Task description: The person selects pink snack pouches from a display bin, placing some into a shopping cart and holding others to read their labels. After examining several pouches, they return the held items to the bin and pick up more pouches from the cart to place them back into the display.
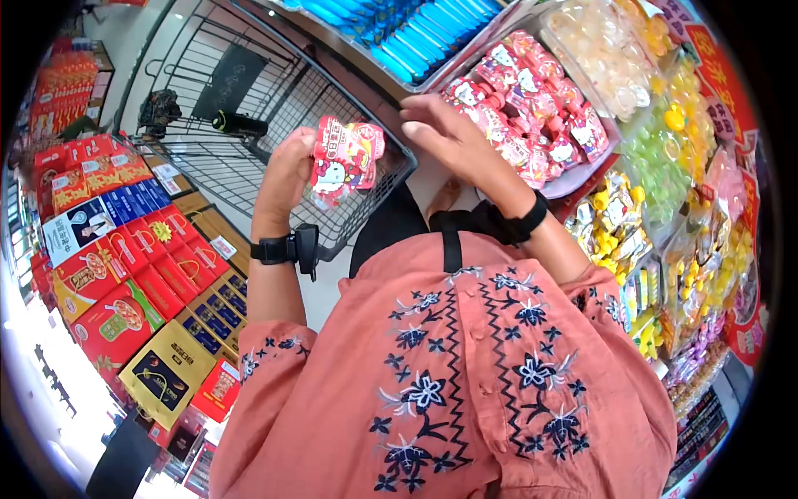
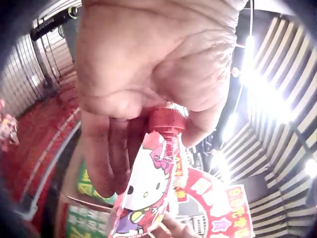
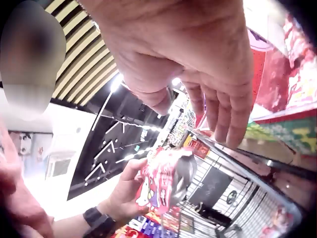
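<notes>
My left hand [image 1: 287,170] grips a pink-and-red Hello Kitty pouch [image 1: 345,158] in front of the shopping cart. In the left wrist view the red screw cap [image 2: 167,119] of the pouch sits between thumb and fingers, and the printed cat face [image 2: 147,176] points toward the camera. My right hand [image 1: 453,137] hovers beside a bin of similar pouches [image 1: 528,91], its fingers extended and loosely bent, holding nothing. The right wrist view shows the right hand [image 3: 193,64] above the cart's rim, with the held pouch [image 3: 166,178] beyond it.
The wire shopping cart [image 1: 249,150] stands ahead, with a dark bottle [image 1: 239,125] in it. Blue packets [image 1: 432,37] fill a tray at the front. Bagged jellies [image 1: 657,150] are heaped on the right. Boxed goods [image 1: 125,266] line the left.
</notes>
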A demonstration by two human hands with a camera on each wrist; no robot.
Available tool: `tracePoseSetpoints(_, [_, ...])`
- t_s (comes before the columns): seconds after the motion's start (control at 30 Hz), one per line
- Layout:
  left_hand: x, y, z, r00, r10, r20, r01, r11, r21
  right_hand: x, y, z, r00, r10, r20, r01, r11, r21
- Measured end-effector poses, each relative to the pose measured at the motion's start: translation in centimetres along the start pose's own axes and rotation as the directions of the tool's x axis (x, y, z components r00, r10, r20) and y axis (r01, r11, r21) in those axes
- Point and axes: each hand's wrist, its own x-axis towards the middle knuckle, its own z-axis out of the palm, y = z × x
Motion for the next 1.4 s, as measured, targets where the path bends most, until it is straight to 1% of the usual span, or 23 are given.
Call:
tracePoseSetpoints(0.07, [-0.2,1.7,3.0,0.998,0.067,0.019,-0.067,0.998,-0.01,-0.2,-1.5,0.1,0.979,0.152,0.136,-0.176,0.967,0.183])
tracePoseSetpoints(0.17, [0.2,3.0,6.3,0.998,0.057,0.026,-0.055,0.997,-0.057,-1.2,-2.1,0.0,0.951,0.176,0.253,-0.274,0.859,0.432])
tracePoseSetpoints(0.2, [0.4,3.1,7.4,0.998,0.055,0.028,-0.053,0.996,-0.067,-1.6,-2.0,-0.2,0.962,0.167,0.217,-0.249,0.862,0.442])
tracePoseSetpoints(0.27, [1.7,2.7,9.1,0.994,0.102,0.041,-0.098,0.992,-0.078,-2.2,-1.3,-0.8,0.979,0.151,0.14,-0.199,0.866,0.46])
tracePoseSetpoints(0.33, [2.1,2.9,10.8,0.994,0.103,0.025,-0.099,0.986,-0.132,-2.9,-1.4,-1.7,0.987,0.131,0.09,-0.159,0.785,0.599])
tracePoseSetpoints(0.4, [2.1,3.2,13.4,0.991,0.127,0.042,-0.118,0.979,-0.166,-3.7,-1.8,-2.8,0.992,0.111,0.053,-0.116,0.689,0.715])
tracePoseSetpoints(0.43, [2.1,3.4,14.5,0.989,0.139,0.053,-0.127,0.975,-0.183,-4.0,-2.0,-3.2,0.997,0.07,0.032,-0.069,0.632,0.771])
tracePoseSetpoints(0.47, [2.0,2.9,14.9,0.982,0.156,0.103,-0.144,0.983,-0.115,-4.2,-2.0,-3.7,0.998,0.058,-0.029,-0.015,0.644,0.765])
tracePoseSetpoints(0.53, [1.5,2.5,17.1,0.981,0.184,0.069,-0.192,0.971,0.144,-4.6,-2.1,-4.6,0.988,0.033,-0.15,0.091,0.664,0.743])
tracePoseSetpoints(0.57, [1.5,2.3,18.4,0.975,0.219,0.029,-0.22,0.947,0.236,-5.2,-2.4,-4.9,0.977,0.017,-0.213,0.15,0.653,0.742])
tracePoseSetpoints(0.67, [1.7,1.0,19.3,0.99,0.081,0.113,-0.103,0.972,0.21,-6.1,-2.1,-6.2,0.956,0.014,-0.294,0.215,0.647,0.731])
tracePoseSetpoints(0.7, [1.6,0.8,20.3,0.992,0.051,0.114,-0.076,0.971,0.228,-6.2,-1.9,-6.4,0.956,0.003,-0.293,0.227,0.623,0.749])
tracePoseSetpoints(0.8, [2.0,-0.3,21.5,0.988,0.017,0.156,-0.066,0.948,0.313,-6.9,-1.7,-6.9,0.957,-0.032,-0.29,0.257,0.561,0.787])
tracePoseSetpoints(0.83, [2.0,-0.5,21.9,0.988,0.016,0.155,-0.063,0.951,0.304,-7.0,-1.3,-7.0,0.953,-0.029,-0.3,0.263,0.567,0.781])
tracePoseSetpoints(0.93, [1.4,-0.9,23.0,0.984,0.085,0.154,-0.127,0.949,0.29,-7.6,-1.5,-7.8,0.954,-0.043,-0.297,0.274,0.526,0.805])
tracePoseSetpoints(0.97, [1.1,-0.8,23.3,0.982,0.108,0.153,-0.148,0.949,0.28,-7.9,-1.7,-8.1,0.946,-0.016,-0.323,0.271,0.582,0.767])
tracePoseSetpoints(1.07, [1.1,-0.9,23.2,0.959,0.214,0.187,-0.263,0.915,0.305,-8.1,-0.9,-9.4,0.932,-0.123,-0.34,0.324,0.702,0.634])
tracePoseSetpoints(1.1, [1.0,-0.6,23.2,0.957,0.22,0.192,-0.27,0.916,0.296,-8.9,-1.7,-9.7,0.936,-0.072,-0.345,0.281,0.742,0.609])
tracePoseSetpoints(1.23, [0.7,0.2,24.0,0.952,0.227,0.206,-0.284,0.905,0.315,-9.6,-1.2,-11.0,0.938,-0.018,-0.347,0.223,0.796,0.562])
tracePoseSetpoints(1.33, [0.6,0.1,24.4,0.949,0.226,0.22,-0.294,0.886,0.359,-10.2,-1.2,-11.6,0.933,-0.029,-0.359,0.219,0.837,0.502])
tracePoseSetpoints(1.4, [0.8,-0.1,24.3,0.946,0.223,0.237,-0.302,0.871,0.388,-10.3,-1.0,-12.0,0.92,-0.068,-0.387,0.249,0.864,0.439])
